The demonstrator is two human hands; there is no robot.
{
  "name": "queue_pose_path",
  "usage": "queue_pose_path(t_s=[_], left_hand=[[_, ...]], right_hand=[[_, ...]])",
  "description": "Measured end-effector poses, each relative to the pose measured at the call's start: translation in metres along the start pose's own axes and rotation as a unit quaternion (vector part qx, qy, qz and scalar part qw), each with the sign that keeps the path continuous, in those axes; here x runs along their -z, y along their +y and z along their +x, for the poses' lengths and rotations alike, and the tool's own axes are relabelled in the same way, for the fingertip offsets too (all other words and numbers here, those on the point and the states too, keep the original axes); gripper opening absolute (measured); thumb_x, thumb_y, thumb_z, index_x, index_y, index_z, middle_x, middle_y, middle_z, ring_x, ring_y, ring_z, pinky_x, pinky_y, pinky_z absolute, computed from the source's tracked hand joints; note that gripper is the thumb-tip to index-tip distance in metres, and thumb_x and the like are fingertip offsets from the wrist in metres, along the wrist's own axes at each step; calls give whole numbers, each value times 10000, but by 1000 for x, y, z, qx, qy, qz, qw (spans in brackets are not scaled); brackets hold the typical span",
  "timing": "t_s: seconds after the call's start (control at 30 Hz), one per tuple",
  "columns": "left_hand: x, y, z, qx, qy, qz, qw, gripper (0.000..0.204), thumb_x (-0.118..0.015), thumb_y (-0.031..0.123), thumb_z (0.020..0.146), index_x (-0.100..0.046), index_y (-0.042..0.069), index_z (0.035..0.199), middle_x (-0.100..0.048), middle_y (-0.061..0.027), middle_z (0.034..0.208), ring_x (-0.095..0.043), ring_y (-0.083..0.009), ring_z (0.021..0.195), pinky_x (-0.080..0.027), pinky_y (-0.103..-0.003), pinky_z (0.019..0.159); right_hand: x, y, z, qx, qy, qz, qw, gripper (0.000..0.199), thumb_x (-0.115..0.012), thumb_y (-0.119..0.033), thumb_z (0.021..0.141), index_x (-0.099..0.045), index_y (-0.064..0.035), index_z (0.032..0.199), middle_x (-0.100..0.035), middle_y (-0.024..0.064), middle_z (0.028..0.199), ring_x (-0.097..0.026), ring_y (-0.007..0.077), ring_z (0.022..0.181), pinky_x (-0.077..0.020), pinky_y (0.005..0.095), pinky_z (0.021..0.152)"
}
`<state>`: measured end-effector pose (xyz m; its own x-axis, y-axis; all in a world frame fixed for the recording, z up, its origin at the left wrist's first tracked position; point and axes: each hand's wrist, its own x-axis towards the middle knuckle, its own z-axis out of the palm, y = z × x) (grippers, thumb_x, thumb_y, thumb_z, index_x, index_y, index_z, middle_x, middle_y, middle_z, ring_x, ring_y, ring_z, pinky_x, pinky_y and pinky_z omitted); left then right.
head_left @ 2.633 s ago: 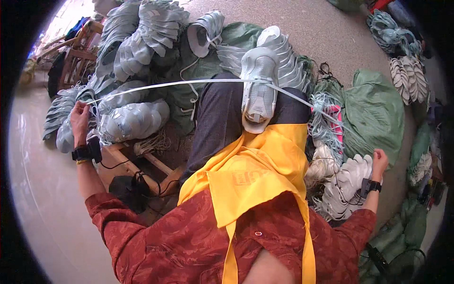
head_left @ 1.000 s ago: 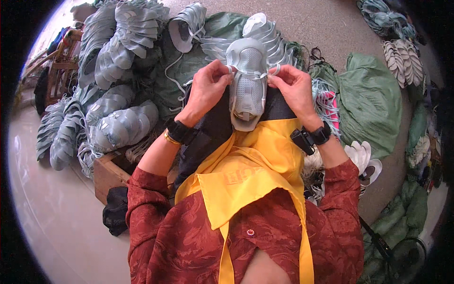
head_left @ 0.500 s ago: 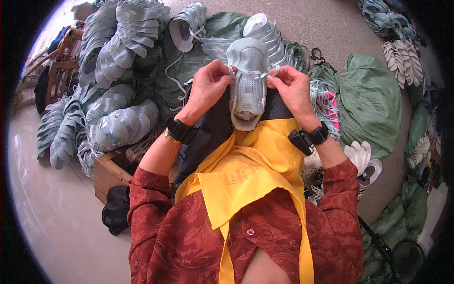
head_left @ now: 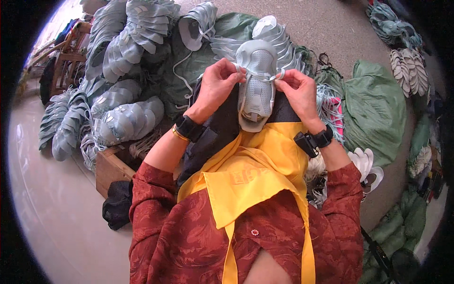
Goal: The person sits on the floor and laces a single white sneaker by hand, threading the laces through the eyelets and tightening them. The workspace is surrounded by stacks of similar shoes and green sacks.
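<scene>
A pale grey-blue shoe upper (head_left: pixel 256 90) rests lengthwise on my lap, over dark trousers and the top of a yellow apron (head_left: pixel 253 165). A light shoelace (head_left: pixel 260 75) runs across its middle. On the left edge of the upper, my left hand (head_left: pixel 219 85) pinches one side of the lace between thumb and fingertips. Opposite it, my right hand (head_left: pixel 299 92) pinches the lace by a small loop at the upper's right edge. Both hands are closed, level with each other.
Stacks of nested grey-blue shoe uppers (head_left: pixel 127 120) lie at left, above a wooden box (head_left: pixel 112 170). Another stack (head_left: pixel 276 35) lies beyond my hands. A green sack (head_left: pixel 373 111) stands at right, with white pieces (head_left: pixel 364 163) below it. A wooden chair (head_left: pixel 66 61) stands far left.
My left hand has moved inward over the upper with its part of the lace. The right hand keeps its pinch. The whole view has shifted slightly.
</scene>
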<state>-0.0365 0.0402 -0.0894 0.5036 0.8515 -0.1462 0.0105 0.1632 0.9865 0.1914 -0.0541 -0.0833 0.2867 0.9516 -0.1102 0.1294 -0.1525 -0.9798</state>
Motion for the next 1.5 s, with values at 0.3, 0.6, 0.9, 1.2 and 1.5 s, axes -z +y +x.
queue_pose_path(t_s=[0.3,0.6,0.9,1.2,1.5], left_hand=[[-8,4,-5,-50,82,228,969,83,-706,36,880,-635,-9,879,-670,-27,745,-645,-80,710,-514,-248,642],[-6,9,-1,-68,54,250,964,66,-688,16,834,-642,-17,868,-680,-116,715,-665,-163,649,-512,-319,615],[-15,13,1,-73,52,236,968,157,-733,28,837,-580,0,855,-652,-88,697,-631,-111,645,-498,-295,599],[-20,15,-8,-160,91,318,930,180,-752,36,817,-585,8,879,-596,-80,735,-593,-166,659,-486,-316,619],[-25,20,-18,-147,67,327,931,229,-773,84,807,-574,-4,881,-577,-121,774,-584,-237,657,-488,-355,624]], right_hand=[[1,1,-1,12,2,-15,1000,74,-736,-33,889,-726,-10,958,-742,2,858,-685,59,793,-550,232,745],[0,7,0,4,13,0,1000,81,-744,-35,886,-724,-4,958,-751,14,857,-700,73,777,-564,240,727],[-2,-4,2,-3,19,-9,1000,93,-765,-51,868,-727,-8,941,-747,27,818,-705,89,758,-566,253,701],[0,-15,-4,127,40,-211,968,188,-811,-126,827,-716,7,918,-718,110,790,-706,207,680,-555,311,643],[-2,-26,-10,168,-1,-270,948,182,-781,-116,800,-718,23,899,-697,156,802,-709,286,719,-560,373,669]])
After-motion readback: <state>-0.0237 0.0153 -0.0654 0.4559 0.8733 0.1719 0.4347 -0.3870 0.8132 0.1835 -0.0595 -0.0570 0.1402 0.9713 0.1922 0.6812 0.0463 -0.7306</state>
